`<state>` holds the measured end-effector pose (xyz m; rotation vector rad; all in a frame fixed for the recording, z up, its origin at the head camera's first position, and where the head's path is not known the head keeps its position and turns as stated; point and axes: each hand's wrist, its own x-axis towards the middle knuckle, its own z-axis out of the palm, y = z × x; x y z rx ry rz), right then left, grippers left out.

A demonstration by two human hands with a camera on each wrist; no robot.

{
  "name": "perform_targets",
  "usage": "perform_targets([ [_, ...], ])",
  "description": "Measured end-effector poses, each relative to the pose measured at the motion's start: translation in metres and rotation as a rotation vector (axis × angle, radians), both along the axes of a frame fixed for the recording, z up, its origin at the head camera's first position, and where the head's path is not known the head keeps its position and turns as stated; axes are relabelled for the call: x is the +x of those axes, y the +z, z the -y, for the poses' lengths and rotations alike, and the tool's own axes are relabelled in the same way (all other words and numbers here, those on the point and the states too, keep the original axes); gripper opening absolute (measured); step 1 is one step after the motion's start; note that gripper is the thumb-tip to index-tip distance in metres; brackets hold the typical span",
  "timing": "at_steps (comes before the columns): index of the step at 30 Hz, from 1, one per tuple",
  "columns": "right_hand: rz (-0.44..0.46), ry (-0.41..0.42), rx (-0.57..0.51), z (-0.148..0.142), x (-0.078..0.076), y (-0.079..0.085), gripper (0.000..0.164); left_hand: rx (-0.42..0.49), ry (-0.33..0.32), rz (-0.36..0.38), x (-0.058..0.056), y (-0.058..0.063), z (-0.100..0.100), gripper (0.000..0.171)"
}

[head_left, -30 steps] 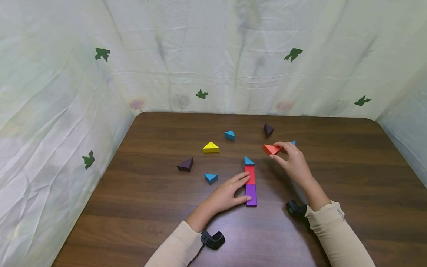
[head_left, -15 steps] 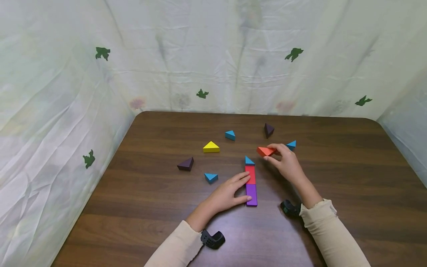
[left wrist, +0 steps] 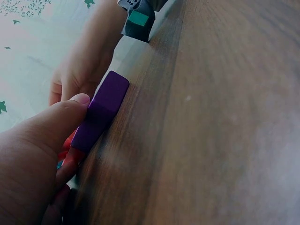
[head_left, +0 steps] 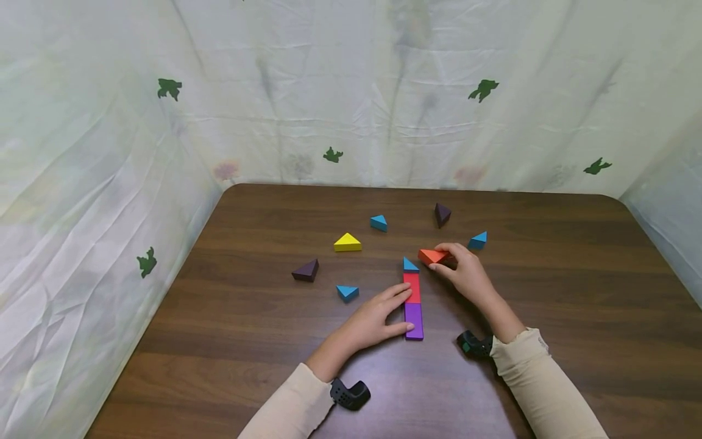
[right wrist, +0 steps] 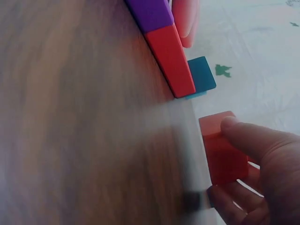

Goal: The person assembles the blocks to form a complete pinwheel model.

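Observation:
In the head view a row runs away from me: a purple block (head_left: 415, 314) nearest, a red block (head_left: 414, 291) behind it, and a small blue triangle block (head_left: 409, 266) at the far end. My left hand (head_left: 368, 320) rests along the row's left side, its thumb on the purple block and extended fingers on the red one. My right hand (head_left: 467, 274) pinches an orange-red triangle block (head_left: 431, 256) just right of the blue tip. In the right wrist view the thumb lies on one face of this orange-red triangle block (right wrist: 225, 154), with fingers at another side.
Further back lie a yellow triangle block (head_left: 348, 243), a blue triangle block (head_left: 378, 223), a dark one (head_left: 442, 214) and another blue one (head_left: 478, 240). Left of the row are a dark triangle block (head_left: 305, 271) and a blue one (head_left: 347, 293). A pale cloth (head_left: 351, 91) hangs behind the table.
My right hand has carried the orange-red triangle block left and toward me, close to the blue tip. The blue block behind that hand has come into full view. My left hand stays put.

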<state>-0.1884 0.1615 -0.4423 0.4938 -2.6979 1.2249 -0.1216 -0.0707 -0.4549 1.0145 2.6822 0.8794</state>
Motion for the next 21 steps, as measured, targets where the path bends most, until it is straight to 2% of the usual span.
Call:
perform_targets([
  [13,0.025,0.008,0.01,0.0017,-0.0022,-0.008,0.037,-0.002,0.004,0.002,-0.0001,-0.003,0.0006,0.067],
  [21,0.076,-0.011,-0.037,0.0009,-0.0019,-0.0089,0.029,0.012,0.0,0.009,0.0001,-0.0024,0.0006,0.067],
])
